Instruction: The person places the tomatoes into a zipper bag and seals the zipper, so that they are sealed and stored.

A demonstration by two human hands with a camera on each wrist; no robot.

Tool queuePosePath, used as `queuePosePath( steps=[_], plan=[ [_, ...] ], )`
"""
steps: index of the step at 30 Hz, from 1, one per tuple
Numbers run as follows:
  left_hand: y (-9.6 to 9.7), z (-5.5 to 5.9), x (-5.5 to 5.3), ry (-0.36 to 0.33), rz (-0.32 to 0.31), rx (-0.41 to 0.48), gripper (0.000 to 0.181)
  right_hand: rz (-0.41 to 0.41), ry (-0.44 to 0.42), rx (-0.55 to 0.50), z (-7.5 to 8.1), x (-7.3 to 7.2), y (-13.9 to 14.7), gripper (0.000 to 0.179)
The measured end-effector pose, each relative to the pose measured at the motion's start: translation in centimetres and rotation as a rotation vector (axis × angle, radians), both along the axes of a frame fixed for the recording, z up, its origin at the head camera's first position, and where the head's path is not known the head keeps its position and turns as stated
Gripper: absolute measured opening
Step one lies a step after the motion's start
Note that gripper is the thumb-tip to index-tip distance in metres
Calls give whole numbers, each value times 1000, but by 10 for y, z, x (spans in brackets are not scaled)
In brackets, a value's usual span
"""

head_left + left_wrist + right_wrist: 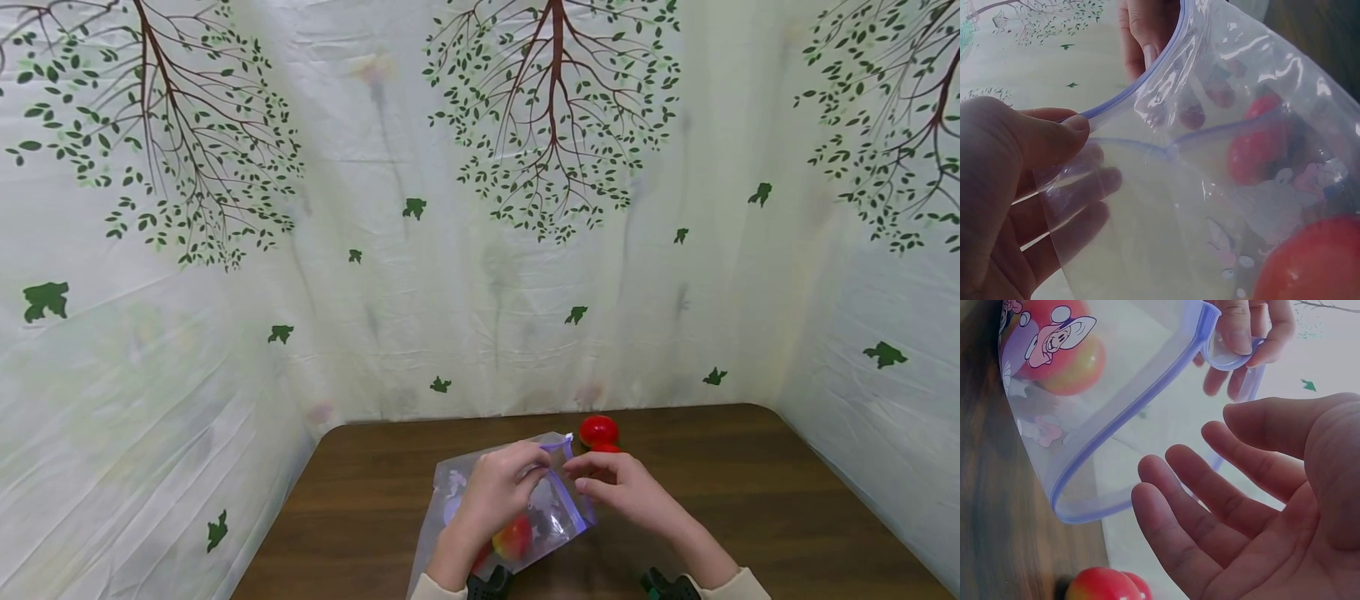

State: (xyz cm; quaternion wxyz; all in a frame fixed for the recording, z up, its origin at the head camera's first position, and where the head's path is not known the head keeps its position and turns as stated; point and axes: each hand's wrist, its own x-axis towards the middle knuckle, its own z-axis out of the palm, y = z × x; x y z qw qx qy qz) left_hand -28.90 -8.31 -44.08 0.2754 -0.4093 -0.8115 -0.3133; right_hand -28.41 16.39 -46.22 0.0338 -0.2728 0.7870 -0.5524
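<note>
A clear zip bag (457, 479) with a purple zip edge and cartoon print stands tilted over the table, its mouth gaping toward the right. My left hand (498, 487) pinches the rim between thumb and fingers, as the left wrist view shows. Inside the bag lie red-and-yellow round fruits (513, 537), seen through the plastic. My right hand (622, 483) is beside the bag's mouth; in the right wrist view its fingers (1210, 500) are spread and relaxed, holding nothing. Just behind that hand, two red fruits (598, 430) sit on the table, one partly hidden.
The brown wooden table (750, 492) has rounded far corners. A pale curtain (487, 333) printed with trees and leaves hangs behind it and along both sides. Dark wrist devices (491, 582) are strapped to both wrists.
</note>
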Motion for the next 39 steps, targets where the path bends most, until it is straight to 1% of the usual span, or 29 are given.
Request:
queuePosePath(
  steps=[5,11,16,23,25,28,32,35,39],
  plan=[
    [-1,-1,0,1,-3,16,10,-6,3,-6,1,0,0,30],
    [-1,0,-2,0,-16,46,16,-6,-33,-40,3,0,2,29],
    [-2,0,-3,-14,-1,51,20,-17,-46,-47,4,-2,6,30],
    [-4,0,-2,-60,14,41,22,-113,26,41,3,-4,11,31],
    [-4,0,-2,-63,15,41,22,-128,23,35,3,-5,11,32],
    [-5,0,-2,-37,14,39,22,-163,29,42,2,-6,11,30],
    [-4,-2,-3,-8,3,36,22,-236,25,68,2,-9,14,26],
    [0,-4,-5,2,-8,20,21,-288,13,86,2,-11,19,26],
    [2,-6,-5,1,-10,17,20,-320,12,116,2,-17,25,29]
  ],
)
